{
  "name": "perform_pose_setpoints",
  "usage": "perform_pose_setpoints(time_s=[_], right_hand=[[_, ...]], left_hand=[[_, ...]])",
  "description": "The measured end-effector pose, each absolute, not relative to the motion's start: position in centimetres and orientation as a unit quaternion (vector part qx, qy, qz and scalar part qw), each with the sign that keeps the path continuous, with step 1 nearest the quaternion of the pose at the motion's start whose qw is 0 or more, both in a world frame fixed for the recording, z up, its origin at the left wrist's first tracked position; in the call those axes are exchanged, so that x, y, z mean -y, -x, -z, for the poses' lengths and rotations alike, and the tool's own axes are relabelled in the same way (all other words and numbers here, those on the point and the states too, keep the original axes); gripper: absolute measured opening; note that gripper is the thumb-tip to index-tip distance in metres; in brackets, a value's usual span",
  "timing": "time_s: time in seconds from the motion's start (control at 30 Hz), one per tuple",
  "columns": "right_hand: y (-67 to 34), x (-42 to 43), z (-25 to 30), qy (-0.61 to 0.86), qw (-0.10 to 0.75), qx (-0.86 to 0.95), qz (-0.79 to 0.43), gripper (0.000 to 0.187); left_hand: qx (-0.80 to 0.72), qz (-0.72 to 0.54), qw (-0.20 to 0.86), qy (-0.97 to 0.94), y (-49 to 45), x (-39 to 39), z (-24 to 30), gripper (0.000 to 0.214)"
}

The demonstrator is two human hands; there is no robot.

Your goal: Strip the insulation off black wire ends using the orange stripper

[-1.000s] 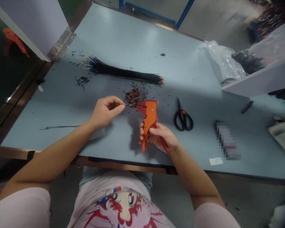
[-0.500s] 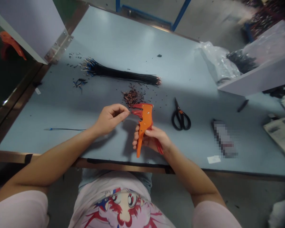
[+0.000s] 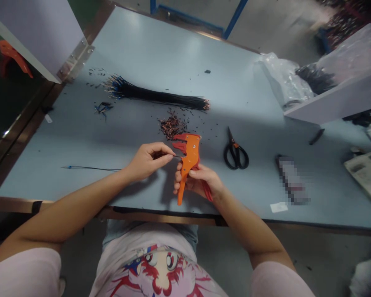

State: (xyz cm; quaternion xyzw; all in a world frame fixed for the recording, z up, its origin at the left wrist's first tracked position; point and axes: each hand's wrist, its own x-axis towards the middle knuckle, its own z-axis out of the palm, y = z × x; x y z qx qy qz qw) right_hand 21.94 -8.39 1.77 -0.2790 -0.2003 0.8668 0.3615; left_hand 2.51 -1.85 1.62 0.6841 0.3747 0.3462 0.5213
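My left hand (image 3: 150,161) pinches a thin black wire (image 3: 94,168) between thumb and fingers. The wire's blue-tipped end trails left over the table, and its other end reaches the notch below the jaws of an orange and red wire stripper (image 3: 190,154). My right hand (image 3: 200,181) is wrapped round the stripper's handles and holds it upright. Just beyond the jaws lies a heap of small copper and black scraps (image 3: 171,126). A long bundle of black wires (image 3: 160,97) rests farther back, its left ends blue and its right ends bare copper.
Black-handled scissors (image 3: 235,154) lie right of the stripper. Farther right are a blurred-out object (image 3: 292,179) and a white label (image 3: 278,207). A few blue and black pieces (image 3: 103,108) sit at left. Clear plastic bags (image 3: 287,82) stand by the right-hand panel (image 3: 336,99).
My left hand has moved slightly right and nearer me, bringing the wire's end from the stripper's jaws down to the notch below them. The trailing wire shifted right. My right hand stays nearly still.
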Motion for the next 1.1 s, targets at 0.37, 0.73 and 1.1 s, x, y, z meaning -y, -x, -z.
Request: perform_pose_setpoints(time_s=[0.37, 0.73, 1.1], right_hand=[[-21.3, 8.7, -1.3, 0.403, 0.402, 0.303, -0.764, 0.031], [-20.6, 10.1, -1.5, 0.531, 0.332, 0.770, -0.117, 0.029], [-21.0, 10.1, -1.7, 0.498, 0.306, 0.811, 0.035, 0.022]], left_hand=[[-0.407, -0.379, 0.326, -0.765, -1.9, 1.8, -1.6, 0.012], [-0.487, -0.410, 0.535, -0.556, -3.2, 4.1, -3.1, 0.012], [-0.473, -0.372, 0.672, -0.433, -4.1, 5.1, -3.1, 0.008]])
